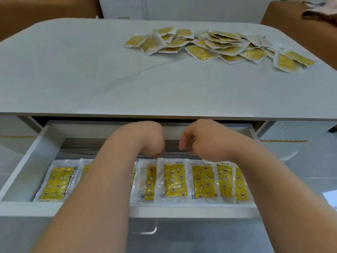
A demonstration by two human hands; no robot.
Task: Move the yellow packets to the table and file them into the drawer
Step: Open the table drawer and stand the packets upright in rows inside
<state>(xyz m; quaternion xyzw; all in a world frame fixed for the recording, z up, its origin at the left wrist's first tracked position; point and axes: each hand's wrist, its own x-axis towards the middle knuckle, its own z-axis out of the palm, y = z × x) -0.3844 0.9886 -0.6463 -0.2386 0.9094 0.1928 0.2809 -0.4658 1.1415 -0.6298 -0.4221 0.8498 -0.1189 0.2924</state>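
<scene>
A row of several yellow packets (204, 181) with star prints lies flat in the open white drawer (36, 152) under the table edge. The middle packet (175, 181) lies on top of its neighbours. My left hand (145, 139) reaches into the drawer, and its curled fingertips pinch the top left corner of that middle packet. My right hand (206, 141) hovers beside it with loosely curled fingers over the top edges of the packets to the right; its thumb and forefinger are apart and hold nothing. My left forearm hides part of the row.
A loose heap of yellow packets (218, 44) lies at the far right of the grey table (91, 79). Brown boxes (291, 24) stand behind the table. The drawer's clear handle (153, 229) juts out at the front. The back strip of the drawer floor shows grey.
</scene>
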